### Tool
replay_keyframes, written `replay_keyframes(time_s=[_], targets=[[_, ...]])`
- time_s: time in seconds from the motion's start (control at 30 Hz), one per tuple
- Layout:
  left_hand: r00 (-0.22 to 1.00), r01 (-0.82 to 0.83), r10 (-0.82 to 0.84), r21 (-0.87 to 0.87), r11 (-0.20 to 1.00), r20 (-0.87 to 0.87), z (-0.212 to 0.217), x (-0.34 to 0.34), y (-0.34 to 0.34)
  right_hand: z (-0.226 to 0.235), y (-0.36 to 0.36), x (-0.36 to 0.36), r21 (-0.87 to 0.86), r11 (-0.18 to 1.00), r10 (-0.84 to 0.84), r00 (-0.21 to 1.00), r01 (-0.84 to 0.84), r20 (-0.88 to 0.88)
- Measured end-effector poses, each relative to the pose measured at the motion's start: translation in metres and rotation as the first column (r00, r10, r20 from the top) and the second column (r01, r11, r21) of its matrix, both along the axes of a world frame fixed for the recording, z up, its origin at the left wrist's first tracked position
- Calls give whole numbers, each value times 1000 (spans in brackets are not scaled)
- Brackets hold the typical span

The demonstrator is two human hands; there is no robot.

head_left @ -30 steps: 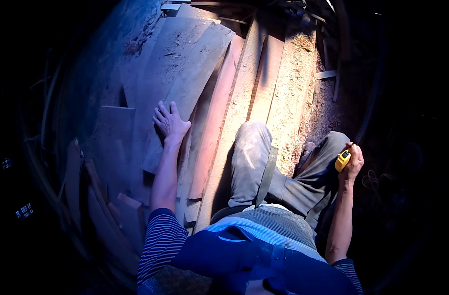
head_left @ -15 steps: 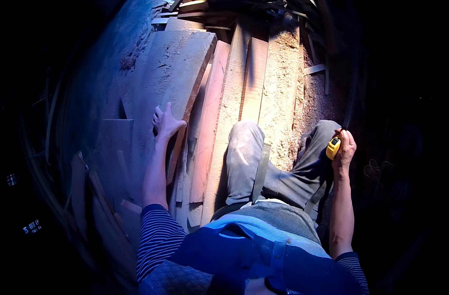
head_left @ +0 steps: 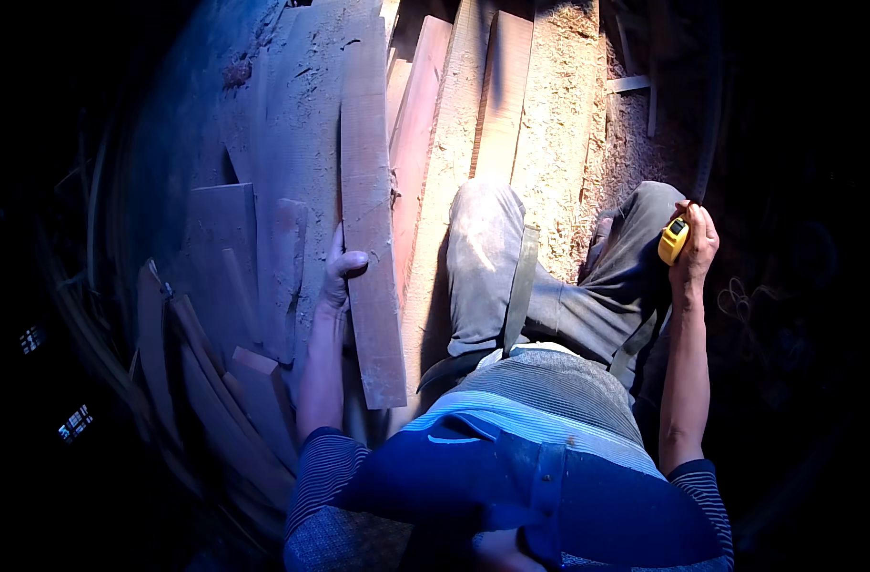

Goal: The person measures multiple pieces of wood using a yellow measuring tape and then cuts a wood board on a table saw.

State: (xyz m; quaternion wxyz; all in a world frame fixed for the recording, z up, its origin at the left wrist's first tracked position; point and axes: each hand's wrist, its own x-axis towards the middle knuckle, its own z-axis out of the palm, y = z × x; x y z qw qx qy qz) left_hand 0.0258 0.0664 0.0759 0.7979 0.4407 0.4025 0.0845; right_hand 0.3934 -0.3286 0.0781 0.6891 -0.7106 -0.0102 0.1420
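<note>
My left hand (head_left: 340,270) is closed on the left edge of a long wooden plank (head_left: 370,210), its thumb lying on the upper face and the other fingers hidden beneath. The plank points away from me, its near end beside my left thigh. Out to the right of my right knee, my right hand (head_left: 697,250) grips a yellow tape measure (head_left: 673,241) with a black part on its case. A thin dark strip rises from that hand and looks like the tape's blade, though the shadow blurs it.
Sawdust-covered boards (head_left: 554,124) lie lengthwise ahead of me, with a reddish board (head_left: 423,95) among them. Offcuts (head_left: 263,381) lean and lie in a heap at the left. A thin pale stick (head_left: 629,84) rests at the far right. Deep shadow hides both sides.
My left hand has gone from lying spread on a plank to gripping its edge. The plank has turned and come nearer to me. My right hand still holds the tape measure.
</note>
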Motion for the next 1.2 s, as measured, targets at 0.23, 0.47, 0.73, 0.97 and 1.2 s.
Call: replay_keyframes(time_s=[0.23, 0.47, 0.73, 0.97, 1.2], targets=[[996, 53, -50, 40, 998, -75, -7, -13, -4, 2, 3, -1, -7, 1000, 13, 1000, -13, 2], [978, 91, -64, 130, 987, -197, -62, -23, -3, -6, -5, 1, -25, 1000, 6, 1000, -5, 28], [891, 344, -115, 490, 801, -438, -102, -21, 3, 1, -1, -2, -21, 1000, 9, 1000, -8, 27], [707, 638, -53, 603, 478, -705, -116, -13, -12, 10, 6, -7, -29, 1000, -8, 1000, 8, 9], [557, 753, 177, 583, 305, -811, -139, 5, -62, 14, 10, -8, -58, 998, -14, 999, 16, 30]])
